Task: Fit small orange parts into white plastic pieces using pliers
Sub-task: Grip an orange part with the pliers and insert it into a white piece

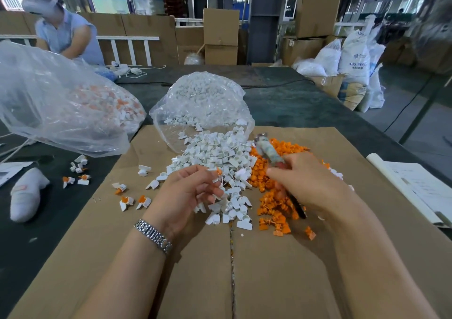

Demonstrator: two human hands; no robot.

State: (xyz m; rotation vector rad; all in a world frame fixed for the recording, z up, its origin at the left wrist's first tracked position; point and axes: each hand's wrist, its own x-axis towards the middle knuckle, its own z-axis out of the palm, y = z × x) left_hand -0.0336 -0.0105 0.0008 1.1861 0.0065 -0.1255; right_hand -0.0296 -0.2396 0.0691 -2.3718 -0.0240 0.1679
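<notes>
Early days imo: only a few finished pcs (127,202) beside you, big white pile (220,152) & orange pile (276,196) left. Left hand (188,191) fingers pinch a half-fitted pc (218,173), right hand (305,181) grips the pliers (266,148).

clear bags (61,93): 2 | pliers (269,152): 1 | hands (188,191): 2 | white gloves (25,194): 1
</notes>
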